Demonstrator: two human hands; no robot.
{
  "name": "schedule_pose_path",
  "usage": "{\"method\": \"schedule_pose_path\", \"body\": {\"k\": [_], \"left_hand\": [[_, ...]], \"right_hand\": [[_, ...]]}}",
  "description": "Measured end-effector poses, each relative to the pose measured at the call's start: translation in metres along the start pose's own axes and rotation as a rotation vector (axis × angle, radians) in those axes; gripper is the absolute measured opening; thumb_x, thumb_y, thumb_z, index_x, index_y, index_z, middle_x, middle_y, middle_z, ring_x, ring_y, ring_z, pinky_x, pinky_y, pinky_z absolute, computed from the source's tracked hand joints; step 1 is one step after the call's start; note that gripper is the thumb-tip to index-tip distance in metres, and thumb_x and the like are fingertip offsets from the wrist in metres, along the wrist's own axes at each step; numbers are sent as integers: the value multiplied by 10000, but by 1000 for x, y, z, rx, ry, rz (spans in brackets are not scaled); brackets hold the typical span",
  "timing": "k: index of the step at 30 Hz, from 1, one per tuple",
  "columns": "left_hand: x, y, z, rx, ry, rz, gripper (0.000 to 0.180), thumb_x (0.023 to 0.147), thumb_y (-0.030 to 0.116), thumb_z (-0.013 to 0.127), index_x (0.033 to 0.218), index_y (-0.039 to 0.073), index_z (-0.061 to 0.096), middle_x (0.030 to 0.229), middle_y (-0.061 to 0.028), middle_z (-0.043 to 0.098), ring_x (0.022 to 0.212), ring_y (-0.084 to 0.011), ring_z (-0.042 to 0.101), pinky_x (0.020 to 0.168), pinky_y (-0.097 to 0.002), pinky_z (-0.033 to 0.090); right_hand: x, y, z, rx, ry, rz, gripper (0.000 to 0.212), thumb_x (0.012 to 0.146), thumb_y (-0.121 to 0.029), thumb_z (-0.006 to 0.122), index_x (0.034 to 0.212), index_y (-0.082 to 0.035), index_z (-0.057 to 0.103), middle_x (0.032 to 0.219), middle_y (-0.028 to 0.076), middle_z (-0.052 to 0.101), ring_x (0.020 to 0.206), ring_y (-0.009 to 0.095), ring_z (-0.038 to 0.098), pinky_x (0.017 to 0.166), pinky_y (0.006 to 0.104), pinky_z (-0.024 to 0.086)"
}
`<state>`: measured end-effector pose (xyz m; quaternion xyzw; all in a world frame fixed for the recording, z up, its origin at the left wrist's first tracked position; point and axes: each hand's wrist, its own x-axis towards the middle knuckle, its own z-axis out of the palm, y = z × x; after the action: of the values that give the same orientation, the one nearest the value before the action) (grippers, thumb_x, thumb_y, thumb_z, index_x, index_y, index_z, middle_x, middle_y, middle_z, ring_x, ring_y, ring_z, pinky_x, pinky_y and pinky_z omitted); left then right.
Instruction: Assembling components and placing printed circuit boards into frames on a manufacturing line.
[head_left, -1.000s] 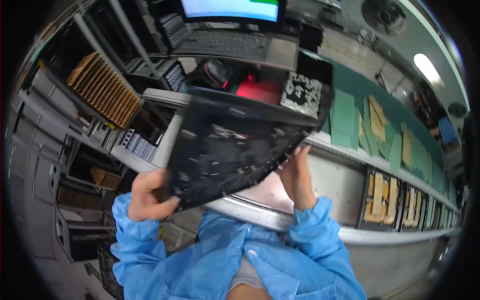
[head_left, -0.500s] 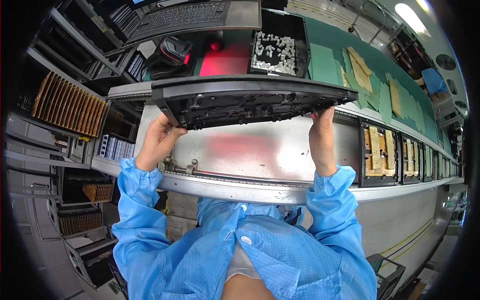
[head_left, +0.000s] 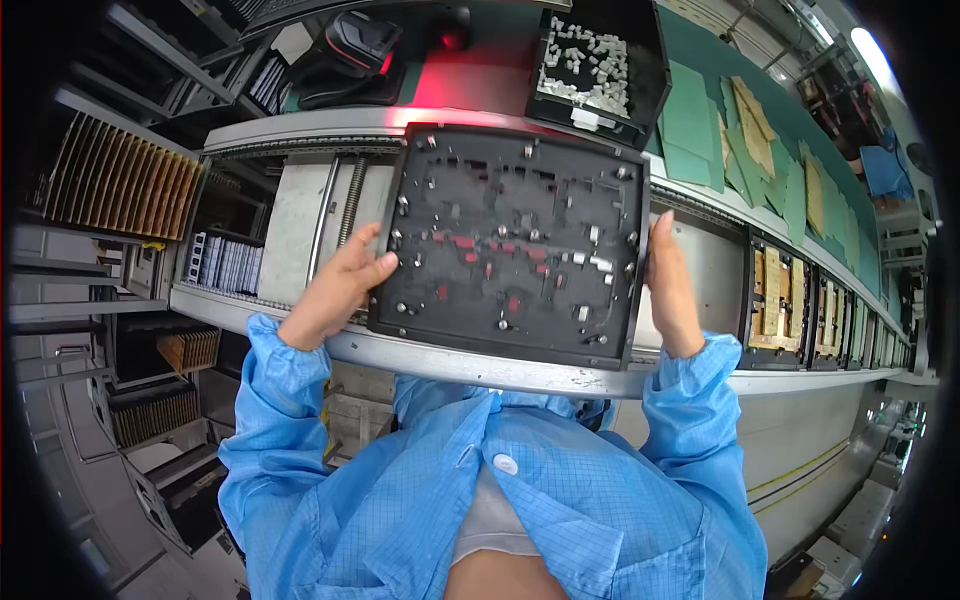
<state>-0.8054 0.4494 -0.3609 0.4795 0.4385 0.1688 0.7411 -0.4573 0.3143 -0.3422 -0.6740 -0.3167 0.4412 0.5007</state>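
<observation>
A square black carrier tray [head_left: 520, 290] lies almost flat over the conveyor, its face toward me with small metal pins and cut-outs in it. My left hand [head_left: 345, 280] grips its left edge, thumb near the top face and fingers by the side. Along the right edge, my right hand [head_left: 672, 280] presses with its fingers pointing away from me; the edge hides part of its grip. Whether the tray rests on the rails or is held just above them I cannot tell.
Behind the tray stand a black bin [head_left: 590, 75] of small white parts and a handheld scanner [head_left: 360, 45] casting red light. Green sheets [head_left: 690, 120] lie at the far right. Carriers with tan boards [head_left: 775, 295] line the conveyor [head_left: 480, 372] to the right. Slotted racks [head_left: 120, 175] stand left.
The tray has tipped from nearly edge-on to almost flat and come down nearer to me over the conveyor. Both hands stay at its sides. My view has shifted slightly.
</observation>
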Motion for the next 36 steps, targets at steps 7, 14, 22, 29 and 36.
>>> {"method": "schedule_pose_path", "body": {"k": [7,14,22,29,36], "left_hand": [[7,-6,4,85,-7,-114,421,1033,115,514,1420,45,364,991,-128,696,872,-141,675,747,-284,539],[12,-7,5,56,1,-93,445,1034,114,511,1441,53,343,975,-124,699,850,-143,672,725,-258,526],[18,-10,0,6,30,-112,426,1028,116,522,1416,66,354,964,-121,705,846,-137,673,686,-248,517],[23,-18,3,16,36,-49,463,1017,135,535,1445,84,365,949,-64,693,797,-93,653,637,-213,496],[4,-11,6,89,140,-58,555,1029,158,535,1528,70,308,1233,-67,617,1087,-108,588,846,-268,493]], "right_hand": [[9,53,3,-43,35,60,695,1028,-626,318,1139,-27,653,953,24,667,798,68,576,715,232,453],[18,64,12,-36,103,24,674,1043,-569,357,1209,26,627,1073,85,681,927,126,613,833,267,470],[28,63,14,-54,86,42,654,1052,-537,372,1272,36,600,1188,97,660,1071,149,590,968,282,431],[24,69,9,0,62,97,692,1051,-554,350,1395,26,508,1313,119,589,1198,184,523,1045,282,374],[31,86,7,9,-100,111,719,1052,-580,290,1389,12,521,1281,112,605,1112,162,550,969,271,416]]}}
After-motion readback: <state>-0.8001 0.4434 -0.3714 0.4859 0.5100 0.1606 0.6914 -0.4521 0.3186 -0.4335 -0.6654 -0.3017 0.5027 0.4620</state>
